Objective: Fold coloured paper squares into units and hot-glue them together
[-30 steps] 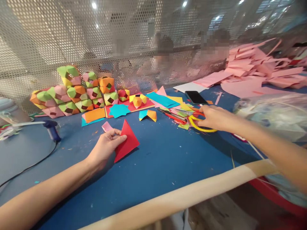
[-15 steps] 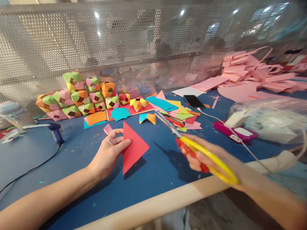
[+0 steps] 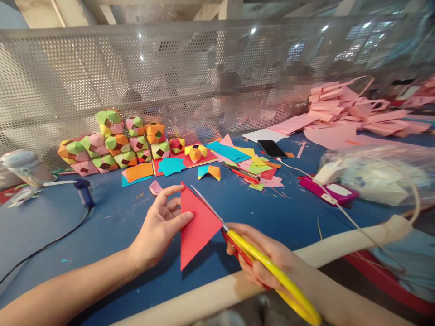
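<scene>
Pinched red paper triangle by its left edge in left hand — presumably to leave slanted edge, right of pinch, free. Clamped scissors in right hand — along that edge.

Right fingers partly hidden behind scissors; left forearm cut off; people behind mesh blurred.
</scene>
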Motion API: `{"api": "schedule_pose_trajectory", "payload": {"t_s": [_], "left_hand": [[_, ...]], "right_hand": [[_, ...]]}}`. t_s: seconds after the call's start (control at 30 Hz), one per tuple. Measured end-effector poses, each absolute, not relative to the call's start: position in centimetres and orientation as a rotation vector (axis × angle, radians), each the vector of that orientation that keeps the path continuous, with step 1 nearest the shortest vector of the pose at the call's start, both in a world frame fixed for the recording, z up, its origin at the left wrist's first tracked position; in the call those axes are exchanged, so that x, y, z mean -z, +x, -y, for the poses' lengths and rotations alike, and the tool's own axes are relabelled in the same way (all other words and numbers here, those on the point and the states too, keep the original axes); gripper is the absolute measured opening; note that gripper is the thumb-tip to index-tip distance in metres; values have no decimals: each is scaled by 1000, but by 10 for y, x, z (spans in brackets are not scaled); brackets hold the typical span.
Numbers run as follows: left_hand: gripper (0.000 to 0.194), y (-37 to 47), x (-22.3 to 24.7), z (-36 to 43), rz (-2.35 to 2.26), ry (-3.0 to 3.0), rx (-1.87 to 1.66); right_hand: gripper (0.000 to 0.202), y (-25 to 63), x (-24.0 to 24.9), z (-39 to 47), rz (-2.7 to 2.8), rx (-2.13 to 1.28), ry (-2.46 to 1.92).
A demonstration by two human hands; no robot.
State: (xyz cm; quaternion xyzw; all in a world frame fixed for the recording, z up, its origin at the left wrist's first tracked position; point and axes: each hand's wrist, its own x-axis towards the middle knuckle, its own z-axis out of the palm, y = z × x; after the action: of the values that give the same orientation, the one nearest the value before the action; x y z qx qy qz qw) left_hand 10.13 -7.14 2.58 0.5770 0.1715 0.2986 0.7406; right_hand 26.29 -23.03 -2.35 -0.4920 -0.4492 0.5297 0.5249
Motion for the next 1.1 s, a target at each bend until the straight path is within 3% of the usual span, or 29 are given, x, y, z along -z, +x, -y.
{"api": "schedule_pose_trajectory", "payload": {"t_s": [0.47, 0.83, 1.1], "left_hand": [[38, 101, -20, 71, -398, 1342, -592], [38, 100, -19, 71, -399, 1362, -564], [37, 99, -19, 71, -410, 1363, -544]], "right_hand": [[61, 259, 3, 239, 1075, -1254, -1298], [62, 261, 15, 240, 1041, -1283, -1249], [52, 263, 30, 240, 948, -1260, -1299]]}}
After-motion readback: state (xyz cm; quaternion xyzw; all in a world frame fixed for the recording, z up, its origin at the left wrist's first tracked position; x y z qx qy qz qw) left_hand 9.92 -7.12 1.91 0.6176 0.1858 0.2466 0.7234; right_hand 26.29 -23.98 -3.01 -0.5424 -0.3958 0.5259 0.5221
